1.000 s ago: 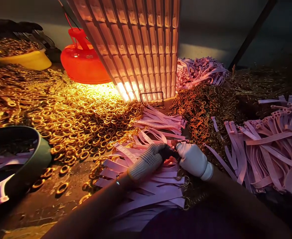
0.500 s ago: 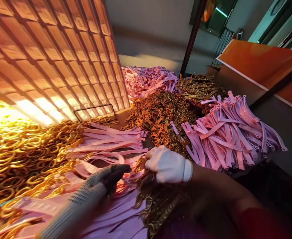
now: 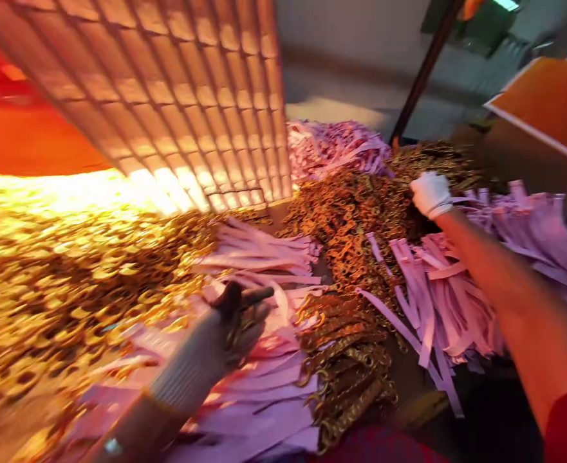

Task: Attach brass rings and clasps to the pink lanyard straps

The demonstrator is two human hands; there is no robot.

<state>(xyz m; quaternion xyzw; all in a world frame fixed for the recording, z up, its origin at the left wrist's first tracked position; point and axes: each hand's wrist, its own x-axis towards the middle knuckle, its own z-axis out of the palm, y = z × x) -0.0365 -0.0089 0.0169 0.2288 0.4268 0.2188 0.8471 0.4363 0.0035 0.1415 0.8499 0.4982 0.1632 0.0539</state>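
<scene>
My left hand, in a grey glove with dark fingertips, is turned palm up over the pink straps. Its fingers curl round something small and dull that blur hides. Far to the right, my right hand, in a white glove, reaches the back heap of brass-coloured clasps. Its fingers are bent together, and what they hold, if anything, is hidden. Between the hands lies a heap of orange-lit metal clasps. A row of strap ends with metal clasps lies right of my left hand.
Gold rings cover the left side beneath a bright glow. A ribbed translucent panel rises behind them. More pink straps lie at the right, another pink heap at the back, and a dark post stands behind.
My right hand has left the front clasps and stretched away to the back right heap. My left hand has turned palm up. The view has swung left, and the front row of clasps is now uncovered.
</scene>
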